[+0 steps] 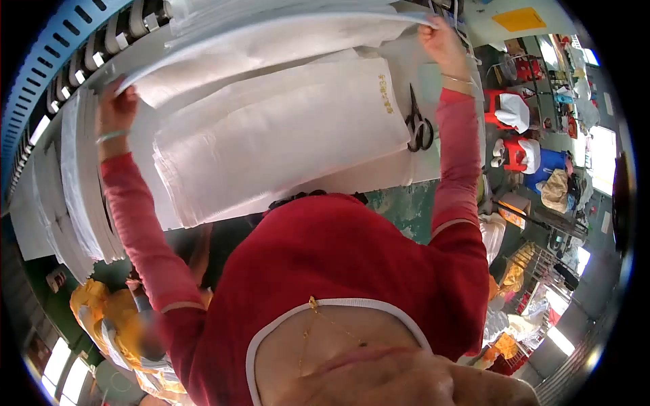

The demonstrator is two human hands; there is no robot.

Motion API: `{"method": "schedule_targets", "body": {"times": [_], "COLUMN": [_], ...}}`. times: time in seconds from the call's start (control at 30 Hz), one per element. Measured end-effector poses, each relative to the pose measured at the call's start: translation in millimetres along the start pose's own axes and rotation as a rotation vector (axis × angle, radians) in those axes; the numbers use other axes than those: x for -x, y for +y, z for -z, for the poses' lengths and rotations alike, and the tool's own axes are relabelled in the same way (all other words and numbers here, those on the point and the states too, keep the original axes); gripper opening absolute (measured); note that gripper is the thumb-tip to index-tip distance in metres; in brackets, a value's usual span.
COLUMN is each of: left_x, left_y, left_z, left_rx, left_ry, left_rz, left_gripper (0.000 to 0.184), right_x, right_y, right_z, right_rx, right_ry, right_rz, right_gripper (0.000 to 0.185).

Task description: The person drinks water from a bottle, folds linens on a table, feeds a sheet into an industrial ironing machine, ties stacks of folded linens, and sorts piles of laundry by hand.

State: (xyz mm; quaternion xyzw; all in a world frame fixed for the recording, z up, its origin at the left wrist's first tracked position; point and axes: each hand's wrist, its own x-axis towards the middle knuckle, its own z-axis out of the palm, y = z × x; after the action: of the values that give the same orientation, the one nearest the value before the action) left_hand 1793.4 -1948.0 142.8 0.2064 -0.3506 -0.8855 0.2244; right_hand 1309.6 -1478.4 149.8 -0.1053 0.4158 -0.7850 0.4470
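Note:
A long white cloth (pixel 284 51) is stretched across the far side of the table, its upper edge taut between my two hands. My left hand (pixel 118 108) pinches one corner at the left, and my right hand (pixel 443 47) grips the other end at the upper right. Below the cloth lies a stack of white cloth panels (pixel 277 135), slightly fanned at its left side, with small yellow marking near its right edge. Black scissors (pixel 420 128) rest right of the stack, near my right forearm.
More layered white sheets (pixel 84 169) hang over the table's left side. A blue slotted rail (pixel 47 61) curves along the upper left. Red stools (pixel 497 108) stand at right. Someone in yellow clothing (pixel 122 325) is at lower left. An orange-yellow patch (pixel 519 19) lies at upper right.

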Motion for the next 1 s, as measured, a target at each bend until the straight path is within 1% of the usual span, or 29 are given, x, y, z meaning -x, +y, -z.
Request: {"method": "schedule_targets", "body": {"times": [0.03,0.07,0.1,0.17,0.2,0.23,0.27,0.3,0.33,0.37,0.4,0.43,0.5,0.57,0.63,0.67,0.7,0.73,0.77,0.8,0.83,0.87,0.9,0.93,0.97,1.0], "left_x": [12.8,39.9,60.4,112.7,144.1,181.1,211.0,224.6,234.6,242.3,253.5,257.1,267.3,241.9,192.7,159.0,131.9,98.5,58.0,29.4,10.2,-16.9,-43.3,-44.2,-45.1,-47.4], "left_y": [11.8,17.3,20.5,4.4,-11.3,-19.5,-32.7,-50.9,-72.0,-84.1,-99.2,-106.6,-113.6,-94.3,-72.6,-60.3,-58.4,-61.2,-66.7,-71.6,-80.7,-89.7,-105.5,-113.4,-113.9,-115.3], "left_z": [8.7,-7.3,2.1,2.4,-21.8,2.0,28.6,20.3,-2.4,-25.3,-6.2,28.8,55.8,44.4,71.0,79.4,39.6,37.1,52.3,36.7,26.2,26.5,38.5,13.2,5.8,3.7], "left_rx": [-0.126,-0.124,-0.15,-0.314,-0.369,-1.096,-1.826,-1.235,-0.634,-0.728,-0.769,-1.237,-1.473,-1.293,-1.062,-0.991,-0.977,-0.848,-0.714,-0.72,-0.74,-0.761,-0.673,-0.717,-0.723,-0.73], "left_ry": [0.002,-0.093,0.185,0.425,0.495,0.467,0.384,0.582,0.722,0.677,0.644,0.62,0.56,0.683,0.604,0.483,0.434,0.311,0.374,0.417,0.401,0.404,0.392,0.501,0.462,0.422], "left_rz": [-0.114,-0.152,-0.248,-0.437,-0.46,-0.554,-0.609,-0.444,-0.269,-0.15,-0.045,0.255,0.122,-0.187,-0.416,-0.377,-0.363,-0.344,-0.15,0.022,0.127,0.307,0.354,0.33,0.308,0.29], "left_gripper": [0.023,0.023,0.025,0.025,0.026,0.027,0.029,0.029,0.029,0.03,0.029,0.027,0.029,0.031,0.033,0.031,0.032,0.032,0.037,0.04,0.042,0.042,0.039,0.034,0.032,0.03], "right_x": [15.9,32.9,56.3,107.5,122.6,136.6,154.1,166.5,175.1,184.3,188.7,191.0,189.4,172.8,140.5,119.9,96.0,72.9,50.3,24.8,-0.3,-18.2,-27.2,-36.0,-42.0,-44.7], "right_y": [-3.0,-4.8,-3.1,5.8,14.6,27.8,43.2,60.5,78.6,96.6,113.6,125.1,128.5,122.3,102.2,96.8,92.1,90.3,88.5,88.6,92.6,94.6,95.5,99.4,101.1,99.7], "right_z": [-16.9,-34.8,-56.7,-96.3,-96.4,-91.4,-91.0,-86.0,-64.3,-39.0,-18.7,-0.7,36.8,41.9,15.6,16.0,18.3,19.6,21.9,31.6,45.4,55.5,51.3,48.6,47.2,47.7], "right_rx": [0.073,0.148,0.358,0.777,0.81,0.844,0.848,0.852,0.99,1.128,1.431,1.732,1.49,1.233,0.961,0.902,0.843,0.793,0.743,0.638,0.533,0.427,0.441,0.455,0.469,0.487], "right_ry": [0.049,0.095,0.198,0.401,0.404,0.408,0.421,0.434,0.401,0.365,0.352,0.328,0.435,0.522,0.592,0.539,0.487,0.435,0.384,0.393,0.402,0.409,0.44,0.472,0.507,0.473], "right_rz": [0.147,0.296,0.329,0.382,0.376,0.368,0.301,0.235,0.147,0.057,-0.095,-0.256,-0.17,-0.056,0.094,0.098,0.103,0.108,0.112,0.06,0.006,-0.05,-0.033,-0.019,-0.005,-0.021], "right_gripper": [0.012,0.013,0.016,0.024,0.023,0.023,0.025,0.027,0.026,0.026,0.026,0.027,0.028,0.028,0.027,0.026,0.027,0.026,0.026,0.027,0.028,0.03,0.031,0.032,0.033,0.031]}}
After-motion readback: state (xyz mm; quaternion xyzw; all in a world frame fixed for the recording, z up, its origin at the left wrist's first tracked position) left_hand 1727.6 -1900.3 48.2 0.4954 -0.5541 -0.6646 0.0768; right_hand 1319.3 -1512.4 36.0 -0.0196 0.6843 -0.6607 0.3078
